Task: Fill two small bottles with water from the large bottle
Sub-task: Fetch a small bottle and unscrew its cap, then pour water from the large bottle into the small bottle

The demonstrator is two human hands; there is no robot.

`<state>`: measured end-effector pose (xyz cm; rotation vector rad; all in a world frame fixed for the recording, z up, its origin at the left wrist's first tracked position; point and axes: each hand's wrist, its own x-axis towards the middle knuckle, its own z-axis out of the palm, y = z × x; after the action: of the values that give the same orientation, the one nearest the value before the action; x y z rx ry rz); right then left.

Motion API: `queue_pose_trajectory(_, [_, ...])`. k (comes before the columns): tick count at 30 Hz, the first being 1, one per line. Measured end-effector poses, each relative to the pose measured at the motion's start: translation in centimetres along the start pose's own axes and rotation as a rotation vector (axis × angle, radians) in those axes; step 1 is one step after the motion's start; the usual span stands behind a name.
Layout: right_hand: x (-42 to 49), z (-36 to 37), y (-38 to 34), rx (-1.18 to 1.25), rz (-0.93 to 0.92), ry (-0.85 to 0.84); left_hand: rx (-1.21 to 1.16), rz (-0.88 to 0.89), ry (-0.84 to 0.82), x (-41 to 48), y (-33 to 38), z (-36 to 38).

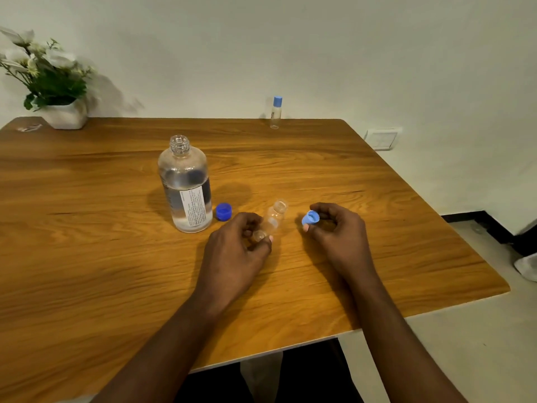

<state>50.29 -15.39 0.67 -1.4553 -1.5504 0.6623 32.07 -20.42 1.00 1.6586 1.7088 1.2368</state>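
Small clear bottle (274, 218): uncapped, tilted, its base gripped in your left hand (235, 251) curled fingers near the open large bottle (186, 184), light-blue cap (310, 219) pinched in your right hand (337, 231); park the cap, stand the bottle upright, steady it before pouring.

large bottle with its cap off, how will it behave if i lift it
Likely heavy for its size: the large bottle looks over half full of water. Smooth clear walls may be slippery. Its neck is open, blue cap beside it, so a knock would probably spill.
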Motion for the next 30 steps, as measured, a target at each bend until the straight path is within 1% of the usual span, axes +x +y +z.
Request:
queue_pose_trajectory(3, [0.0,0.3,0.0,-0.082,-0.03,-0.013,-0.027,-0.006,0.008,-0.1,0.1,-0.1])
queue_pose_trajectory(7, [-0.1,0.3,-0.1,-0.102,-0.009,-0.017,-0.016,0.02,-0.013,-0.2,0.3,-0.3])
queue_pose_trajectory(10, [-0.3,0.2,-0.1,-0.131,-0.038,-0.012,0.017,0.042,-0.018,-0.5,0.1,-0.6])
queue_pose_trajectory(14, [-0.6,0.2,-0.3,-0.124,-0.112,0.082,-0.058,-0.01,-0.007,-1.8,-0.3,-1.4])
queue_pose_trajectory(16, [-1.0,0.3,-0.4,-0.109,-0.182,0.17,-0.101,-0.045,0.015,-2.7,-0.5,-2.1])
queue_pose_trajectory(18, [-1.7,0.7,-0.8,-0.094,-0.267,0.215,-0.131,-0.077,0.046,-3.6,-0.9,-3.0])
queue_pose_trajectory(21, [-3.1,2.1,-1.8,-0.08,-0.366,0.173,-0.155,-0.113,0.093,-4.4,-1.7,-4.6])
queue_pose_trajectory(24, [-4.2,4.2,-3.1,-0.09,-0.431,0.081,-0.135,-0.147,0.148,-4.9,-2.6,-6.1])
queue_pose_trajectory(27, [-4.6,6.5,-4.2,-0.087,-0.445,-0.016,-0.118,-0.172,0.198,-5.2,-3.1,-7.3])
queue_pose_trajectory(30, [-4.4,8.4,-5.2,-0.049,-0.439,-0.075,-0.125,-0.189,0.239,-5.1,-3.6,-8.5])
